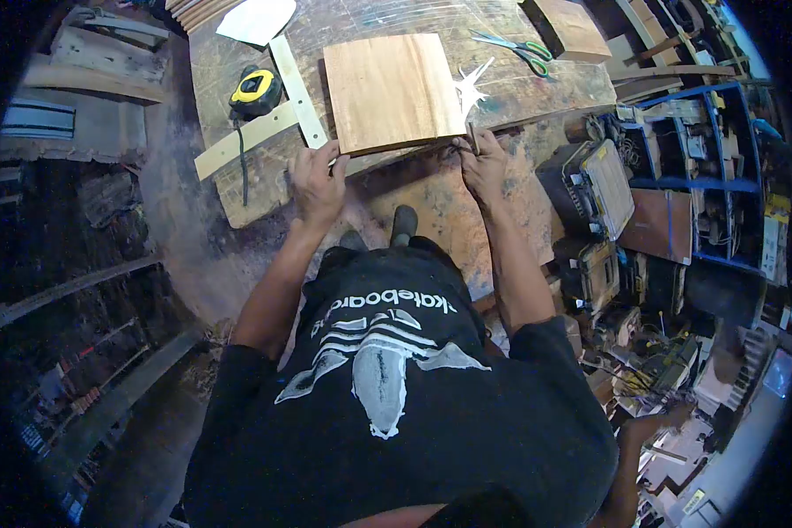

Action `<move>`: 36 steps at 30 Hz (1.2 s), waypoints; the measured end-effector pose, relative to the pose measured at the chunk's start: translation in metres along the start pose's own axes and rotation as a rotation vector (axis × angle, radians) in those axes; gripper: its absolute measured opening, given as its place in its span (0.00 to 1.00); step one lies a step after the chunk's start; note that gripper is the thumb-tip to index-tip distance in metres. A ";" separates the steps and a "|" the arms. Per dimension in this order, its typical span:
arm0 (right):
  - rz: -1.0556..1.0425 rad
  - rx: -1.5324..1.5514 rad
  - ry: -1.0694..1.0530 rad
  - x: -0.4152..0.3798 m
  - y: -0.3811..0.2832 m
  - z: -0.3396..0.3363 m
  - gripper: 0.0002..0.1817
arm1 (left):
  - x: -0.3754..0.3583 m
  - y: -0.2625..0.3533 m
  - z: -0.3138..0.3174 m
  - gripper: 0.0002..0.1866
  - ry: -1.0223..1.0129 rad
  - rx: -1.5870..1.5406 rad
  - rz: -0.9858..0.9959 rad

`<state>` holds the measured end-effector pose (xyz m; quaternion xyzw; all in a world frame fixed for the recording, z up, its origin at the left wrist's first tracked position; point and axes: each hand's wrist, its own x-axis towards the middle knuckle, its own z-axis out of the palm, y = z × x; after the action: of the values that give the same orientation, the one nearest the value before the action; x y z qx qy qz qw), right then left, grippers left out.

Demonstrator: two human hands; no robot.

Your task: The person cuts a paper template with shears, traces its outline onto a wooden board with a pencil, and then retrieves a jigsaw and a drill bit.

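Observation:
A square wooden board (394,92) lies on the worn workbench (572,88), its near edge at the bench's front. My left hand (319,180) is at the board's near left corner, fingers closed on something I cannot make out. At the near right corner, my right hand (482,167) pinches a small thin piece that is too small to name. A pale metal square (301,101) rests left of the board, beside a yellow and black tape measure (255,91). Right of the board are white paper scraps (473,85) and green-handled scissors (532,58).
A curved wooden block (568,31) sits at the bench's far right, and white paper (257,21) at the far left. Black cases (594,189) and a blue shelf rack (730,185) stand to the right. Another person's arm (629,458) shows at lower right.

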<state>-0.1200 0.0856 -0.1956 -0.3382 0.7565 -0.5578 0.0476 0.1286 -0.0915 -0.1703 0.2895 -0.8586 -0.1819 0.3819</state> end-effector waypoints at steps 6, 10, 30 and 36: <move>-0.012 -0.023 0.002 -0.001 0.010 0.001 0.10 | 0.002 0.001 -0.005 0.17 -0.024 0.028 0.014; -0.044 -0.031 -0.015 0.000 0.007 -0.001 0.13 | -0.001 -0.005 -0.001 0.17 -0.023 0.037 0.031; -0.006 -0.095 -0.038 0.000 0.001 -0.005 0.12 | 0.003 -0.001 -0.007 0.20 -0.110 0.043 -0.017; 0.018 -0.162 -0.038 0.009 -0.028 -0.035 0.20 | 0.017 0.040 -0.053 0.24 -0.186 -0.265 -0.339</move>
<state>-0.1303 0.1047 -0.1554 -0.3447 0.8012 -0.4876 0.0393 0.1454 -0.0762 -0.1051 0.3588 -0.7978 -0.3805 0.2999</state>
